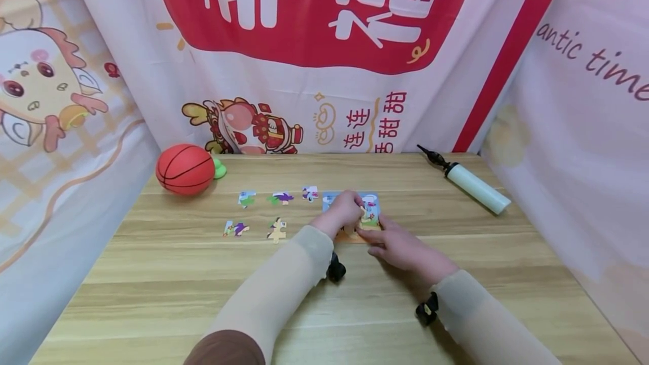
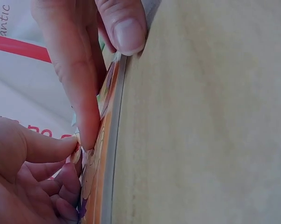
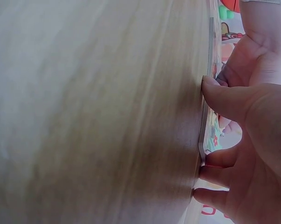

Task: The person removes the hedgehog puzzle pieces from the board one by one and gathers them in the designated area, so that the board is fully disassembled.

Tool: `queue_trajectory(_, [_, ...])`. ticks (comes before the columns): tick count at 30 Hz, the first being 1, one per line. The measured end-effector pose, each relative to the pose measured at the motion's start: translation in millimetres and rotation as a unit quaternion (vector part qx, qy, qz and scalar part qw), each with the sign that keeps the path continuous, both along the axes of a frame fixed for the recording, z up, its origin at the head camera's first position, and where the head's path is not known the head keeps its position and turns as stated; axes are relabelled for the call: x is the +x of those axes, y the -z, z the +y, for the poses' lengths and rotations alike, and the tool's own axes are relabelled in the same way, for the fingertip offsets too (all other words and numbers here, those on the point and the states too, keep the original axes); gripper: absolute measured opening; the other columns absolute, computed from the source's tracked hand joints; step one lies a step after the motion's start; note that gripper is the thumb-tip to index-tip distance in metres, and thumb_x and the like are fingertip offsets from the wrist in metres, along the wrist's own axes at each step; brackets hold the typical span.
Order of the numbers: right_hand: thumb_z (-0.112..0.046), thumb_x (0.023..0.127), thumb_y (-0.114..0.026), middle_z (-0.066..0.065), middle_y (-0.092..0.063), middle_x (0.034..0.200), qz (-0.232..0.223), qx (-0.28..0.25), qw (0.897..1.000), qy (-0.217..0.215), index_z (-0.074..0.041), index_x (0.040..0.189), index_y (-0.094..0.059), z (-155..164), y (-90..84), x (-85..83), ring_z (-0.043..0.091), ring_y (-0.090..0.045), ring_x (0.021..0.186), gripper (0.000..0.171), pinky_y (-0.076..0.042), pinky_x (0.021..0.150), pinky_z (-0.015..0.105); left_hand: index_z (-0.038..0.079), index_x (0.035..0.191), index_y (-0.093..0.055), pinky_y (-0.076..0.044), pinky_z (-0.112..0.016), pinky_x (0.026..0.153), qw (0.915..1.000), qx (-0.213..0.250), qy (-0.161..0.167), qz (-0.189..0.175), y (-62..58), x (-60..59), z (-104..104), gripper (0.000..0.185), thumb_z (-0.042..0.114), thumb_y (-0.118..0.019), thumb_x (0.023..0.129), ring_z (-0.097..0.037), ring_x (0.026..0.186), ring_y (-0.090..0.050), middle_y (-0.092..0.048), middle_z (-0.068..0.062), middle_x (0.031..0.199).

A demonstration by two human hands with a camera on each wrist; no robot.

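— Where both hands meet, at mid-table: left hand (image 1: 346,210) curled over the puzzle board (image 1: 374,203), fingers bent down onto its picture face, one fingertip (image 2: 86,135) pressing a piece flat, thumb (image 2: 126,28) hooked at the board's near edge.

— And on the other side?

— Right hand (image 1: 400,248) just beside, touching the same board from the near right; thumb (image 3: 224,100) pushed against the board's edge, remaining fingers curled below along that edge. So clamped on the board rather than spread or empty. Cannot tell whether a loose piece sits between the two hands.

— Look of the board?

— Thin, flat, lying on the table; pale grey rim, orange band near the front, cartoon picture in blue, green and pink on top. Mostly covered by the hands.

— Further out?

— Five loose puzzle pieces (image 1: 276,230) spread to the left of the board, well apart from each other, in two rough rows. Orange basketball (image 1: 185,168) at the far left of the table, small green thing (image 1: 219,169) touching it. White hand pump (image 1: 471,182) with black nozzle lying tilted at the far right.

— Surface and room?

— Light wood-grain table (image 1: 203,297). Behind and on both sides, hung cloth banners (image 1: 314,27): red panel with white characters, cartoon figures, pink side drape with script lettering. Beige sleeves on both forearms, black wrist mounts beneath.
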State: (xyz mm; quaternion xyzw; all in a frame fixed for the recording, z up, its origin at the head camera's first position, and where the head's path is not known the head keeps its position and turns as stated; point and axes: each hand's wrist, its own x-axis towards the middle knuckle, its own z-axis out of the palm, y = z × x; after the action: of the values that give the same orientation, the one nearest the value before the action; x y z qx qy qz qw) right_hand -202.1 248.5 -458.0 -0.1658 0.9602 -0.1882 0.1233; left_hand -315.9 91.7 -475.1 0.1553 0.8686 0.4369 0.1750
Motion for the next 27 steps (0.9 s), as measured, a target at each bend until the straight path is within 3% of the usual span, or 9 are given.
queue_trajectory(7, [-0.029, 0.098, -0.062, 0.032, -0.014, 0.156, 0.002, 0.002, 1.000, -0.002, -0.030, 0.146, -0.048, 0, -0.3, -0.4, 0.049, -0.022, 0.140, 0.050, -0.023, 0.110, 0.060, 0.007, 0.095, -0.065, -0.048, -0.030, 0.068, 0.9999, 0.008, -0.013, -0.007, -5.0, 1.0, 1, 0.008, 0.004, -0.064, 0.088, -0.021, 0.086, -0.057, -0.060, -0.006, 0.093])
queue_trajectory(14, [-0.026, 0.098, -0.063, 0.034, -0.015, 0.155, 0.014, 0.003, 1.000, -0.012, -0.027, 0.146, -0.050, 1, -0.2, 0.3, 0.050, -0.023, 0.140, 0.050, -0.024, 0.109, 0.060, 0.006, 0.092, -0.064, -0.048, -0.030, 0.067, 0.9999, -0.014, -0.006, -0.005, -9.6, 0.8, 3, 0.009, 0.001, -0.061, 0.086, -0.021, 0.083, -0.057, -0.060, -0.007, 0.091])
queue_trajectory(21, [-0.028, 0.098, -0.063, 0.030, -0.015, 0.157, 0.007, 0.002, 1.000, -0.002, -0.031, 0.146, -0.049, 1, -0.8, 0.5, 0.047, -0.025, 0.140, 0.050, -0.025, 0.109, 0.059, 0.005, 0.085, -0.061, -0.046, -0.031, 0.062, 0.9993, -0.009, -0.018, -0.032, -15.6, -1.4, 4, 0.006, 0.004, -0.060, 0.090, -0.019, 0.073, -0.053, -0.058, -0.006, 0.085])
queue_trajectory(27, [-0.029, 0.098, -0.062, 0.029, -0.013, 0.158, -0.002, -0.004, 1.000, 0.004, -0.032, 0.146, -0.049, 0, -0.8, 0.5, 0.047, -0.022, 0.141, 0.050, -0.023, 0.110, 0.059, 0.004, 0.098, -0.069, -0.049, -0.033, 0.073, 0.9999, 0.005, -0.014, -0.003, -20.8, -7.5, -7, 0.011, 0.005, -0.063, 0.089, -0.021, 0.085, -0.058, -0.062, -0.006, 0.093])
